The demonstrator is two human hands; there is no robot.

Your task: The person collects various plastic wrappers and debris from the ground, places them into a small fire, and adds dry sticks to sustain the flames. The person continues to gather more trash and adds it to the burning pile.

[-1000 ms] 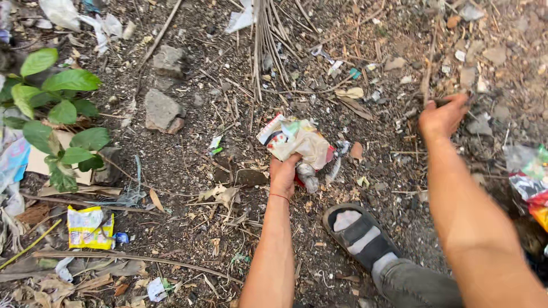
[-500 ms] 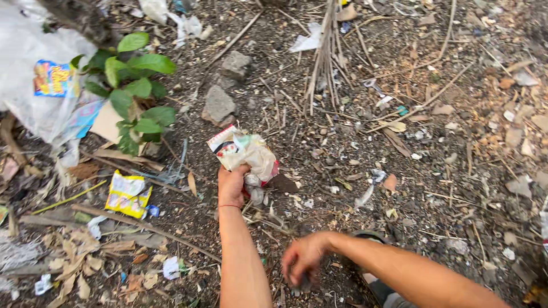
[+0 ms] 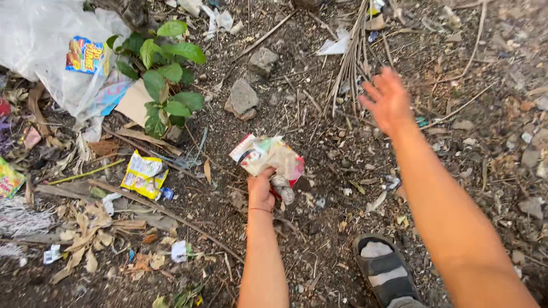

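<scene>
My left hand (image 3: pixel 261 191) grips a crumpled bundle of plastic wrappers (image 3: pixel 267 157), white, red and green, held just above the dirt in the middle of the view. My right hand (image 3: pixel 388 100) hovers with its fingers spread and nothing in it, up and to the right of the bundle, near a bunch of dry stalks (image 3: pixel 349 57). A small bluish scrap (image 3: pixel 421 121) lies on the ground just right of that hand's wrist.
A yellow snack wrapper (image 3: pixel 144 174) lies left of the bundle. A leafy green plant (image 3: pixel 162 74) and a big white plastic bag (image 3: pixel 43 43) fill the top left. Two grey stones (image 3: pixel 242 100) sit above the bundle. My sandalled foot (image 3: pixel 383 268) stands at the bottom right.
My right hand has swung from low near my foot up and out to the right, fingers spread. The left hand keeps its hold on the bundle; the view shifted slightly.
</scene>
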